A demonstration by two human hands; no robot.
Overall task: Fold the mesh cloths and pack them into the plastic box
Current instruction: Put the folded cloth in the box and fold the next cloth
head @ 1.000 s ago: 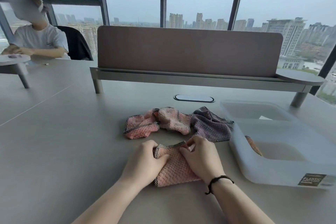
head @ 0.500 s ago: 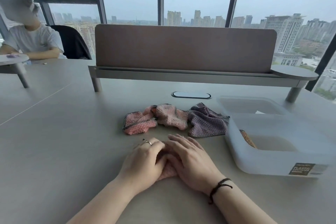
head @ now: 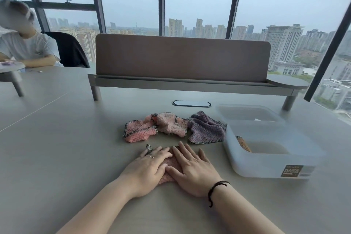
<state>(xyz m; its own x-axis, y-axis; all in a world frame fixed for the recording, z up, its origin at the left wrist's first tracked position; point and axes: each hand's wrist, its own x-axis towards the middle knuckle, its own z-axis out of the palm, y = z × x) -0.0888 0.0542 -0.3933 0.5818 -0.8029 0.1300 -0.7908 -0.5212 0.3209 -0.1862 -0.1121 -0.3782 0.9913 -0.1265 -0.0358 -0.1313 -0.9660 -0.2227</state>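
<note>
A pink mesh cloth (head: 173, 165) lies folded on the table under both my hands. My left hand (head: 147, 170) and my right hand (head: 192, 168) lie flat on it, fingers spread, pressing it down; only a strip shows between them. Behind them lie two crumpled pink cloths (head: 139, 131) (head: 171, 124) and a purple one (head: 206, 131). The translucent plastic box (head: 266, 165) stands to the right, with an orange-brown cloth (head: 244, 143) leaning against its left inner wall.
The box's lid (head: 247, 113) lies behind the box. A brown divider panel (head: 182, 57) on a raised shelf (head: 190, 84) crosses the table's back. A cable port (head: 191, 103) sits in the tabletop. Another person (head: 24, 47) sits at the far left.
A second ago my fingers pinched the cloth's top edge, folding it. Now both hands lie flat over the folded cloth, with the fingers spread wider than half a second ago.
</note>
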